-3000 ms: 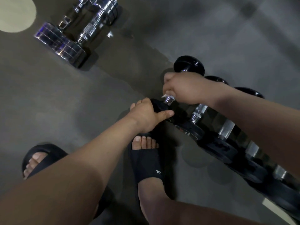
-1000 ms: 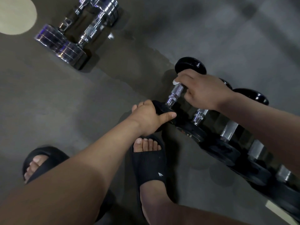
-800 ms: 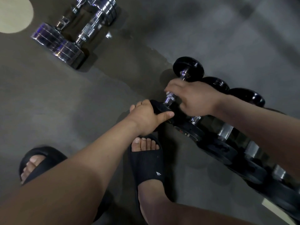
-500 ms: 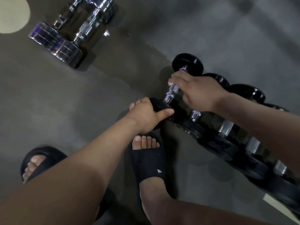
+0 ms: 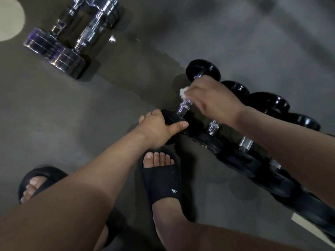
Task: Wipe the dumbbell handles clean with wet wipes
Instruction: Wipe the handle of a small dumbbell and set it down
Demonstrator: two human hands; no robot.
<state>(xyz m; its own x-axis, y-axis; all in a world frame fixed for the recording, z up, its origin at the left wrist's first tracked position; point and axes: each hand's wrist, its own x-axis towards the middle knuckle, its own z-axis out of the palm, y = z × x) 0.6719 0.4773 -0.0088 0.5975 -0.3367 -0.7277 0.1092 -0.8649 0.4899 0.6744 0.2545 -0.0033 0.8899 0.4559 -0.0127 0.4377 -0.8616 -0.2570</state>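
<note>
The black dumbbell [image 5: 203, 69] lies on the floor [image 5: 90, 124]. The left hand [image 5: 157, 129] has its grip wrapped over the near weight head [image 5: 174, 117], steadying it. The right hand [image 5: 215, 100] has its grip curled round the chrome handle [image 5: 184, 108], with the wet wipe [image 5: 183, 93] bunched under the fingers, seemingly near the far end. The step goes best with the head pinned firmly, the wipe wrapped fully round, and twisting strokes along the whole length.
</note>
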